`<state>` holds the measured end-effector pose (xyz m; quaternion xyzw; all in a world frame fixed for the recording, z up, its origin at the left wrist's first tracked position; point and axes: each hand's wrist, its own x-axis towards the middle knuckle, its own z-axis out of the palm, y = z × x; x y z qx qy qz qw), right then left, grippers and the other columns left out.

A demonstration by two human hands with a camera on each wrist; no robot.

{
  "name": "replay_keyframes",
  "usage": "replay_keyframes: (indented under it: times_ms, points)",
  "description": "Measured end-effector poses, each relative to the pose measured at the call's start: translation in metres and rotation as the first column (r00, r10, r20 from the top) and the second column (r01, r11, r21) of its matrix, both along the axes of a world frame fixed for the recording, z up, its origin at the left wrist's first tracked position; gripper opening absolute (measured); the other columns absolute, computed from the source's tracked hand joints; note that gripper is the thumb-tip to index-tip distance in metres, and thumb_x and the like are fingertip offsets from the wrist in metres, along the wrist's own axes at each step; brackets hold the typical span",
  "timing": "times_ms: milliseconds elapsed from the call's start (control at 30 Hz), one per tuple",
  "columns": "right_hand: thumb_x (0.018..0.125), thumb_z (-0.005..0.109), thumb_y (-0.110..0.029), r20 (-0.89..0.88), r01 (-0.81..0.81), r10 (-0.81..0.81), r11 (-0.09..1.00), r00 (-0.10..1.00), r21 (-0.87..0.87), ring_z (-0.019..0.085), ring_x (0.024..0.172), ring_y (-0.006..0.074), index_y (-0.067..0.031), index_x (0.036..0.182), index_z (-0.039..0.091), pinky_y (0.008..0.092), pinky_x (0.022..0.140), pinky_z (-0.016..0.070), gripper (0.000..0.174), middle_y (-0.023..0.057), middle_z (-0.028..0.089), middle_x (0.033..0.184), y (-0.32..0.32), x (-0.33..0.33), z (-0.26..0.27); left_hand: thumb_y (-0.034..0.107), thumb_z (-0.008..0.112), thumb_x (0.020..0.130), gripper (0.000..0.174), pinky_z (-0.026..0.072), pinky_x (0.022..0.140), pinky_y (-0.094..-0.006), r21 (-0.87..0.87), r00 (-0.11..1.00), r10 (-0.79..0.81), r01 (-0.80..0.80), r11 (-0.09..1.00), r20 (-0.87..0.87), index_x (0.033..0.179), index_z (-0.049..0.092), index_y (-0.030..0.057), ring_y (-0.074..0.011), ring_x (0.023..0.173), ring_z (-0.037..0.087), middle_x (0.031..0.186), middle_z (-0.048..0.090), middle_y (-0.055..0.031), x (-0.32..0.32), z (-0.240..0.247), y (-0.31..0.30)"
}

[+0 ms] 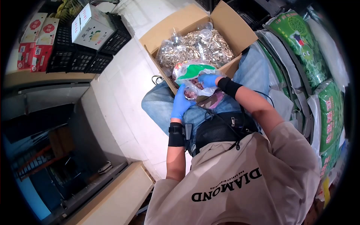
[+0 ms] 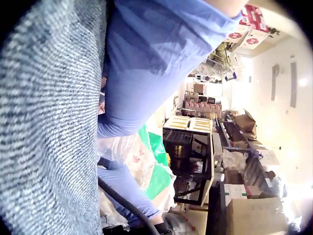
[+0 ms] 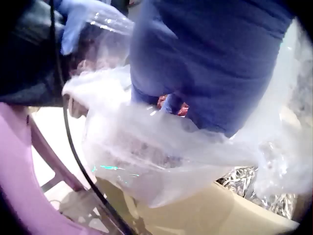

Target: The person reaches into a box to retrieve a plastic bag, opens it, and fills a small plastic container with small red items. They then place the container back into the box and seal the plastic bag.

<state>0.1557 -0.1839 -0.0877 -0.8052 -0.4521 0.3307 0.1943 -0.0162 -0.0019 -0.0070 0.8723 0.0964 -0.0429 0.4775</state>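
My blue-gloved left hand (image 1: 181, 104) holds a clear round plastic container (image 1: 190, 93) with reddish pieces inside, its mouth facing up. Close to its right, my blue-gloved right hand (image 1: 208, 80) reaches into a clear plastic bag (image 1: 197, 70) with a green panel. Small reddish-brown pieces lie in the bag. In the right wrist view, some reddish pieces (image 3: 183, 109) show between the fingers of the right hand, whose fingertips the bag hides; I cannot tell how they close. The left wrist view shows the back of the left glove (image 2: 146, 68), with the container mostly hidden.
An open cardboard box (image 1: 174, 26) stands just ahead, filled with clear packs (image 1: 213, 45) of small brown-and-silver items. Green printed sacks (image 1: 300, 45) are stacked at the right. Black crates (image 1: 80, 58) and a white carton (image 1: 92, 28) stand at the left. A pink edge (image 1: 213, 100) shows between the legs.
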Motion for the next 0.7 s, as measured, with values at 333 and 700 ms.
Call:
replay_keyframes:
  times_ms: [333,700]
  points:
    - [0.088,0.059,-0.036,-0.257,0.212,-0.182,0.973,0.949,0.094,0.065,0.103,0.0379,-0.0021,0.124,0.059,0.045,0.089,0.0495,0.049,0.0227,0.064,0.123,0.013,0.014,0.005,0.013,0.089,0.059,0.091,0.0501,0.099,-0.0368,-0.001,0.999,-0.003,0.003,1.0,0.044,0.138,0.045,-0.0014,-0.0254,0.112,0.063,0.123,0.063,-0.0151,0.002,-0.002,0.0]
    - [0.091,0.058,-0.036,-0.177,0.312,-0.269,0.904,0.947,0.294,0.064,0.101,0.0369,-0.004,0.123,0.061,0.0422,0.088,0.0498,0.045,0.0206,0.067,0.118,0.018,0.015,-0.024,0.016,0.091,0.055,0.095,0.0475,0.102,-0.0405,-0.045,1.0,-0.009,0.01,0.999,0.025,0.137,0.044,-0.0003,-0.0355,0.119,0.058,0.13,0.057,-0.0212,0.003,-0.005,0.002]
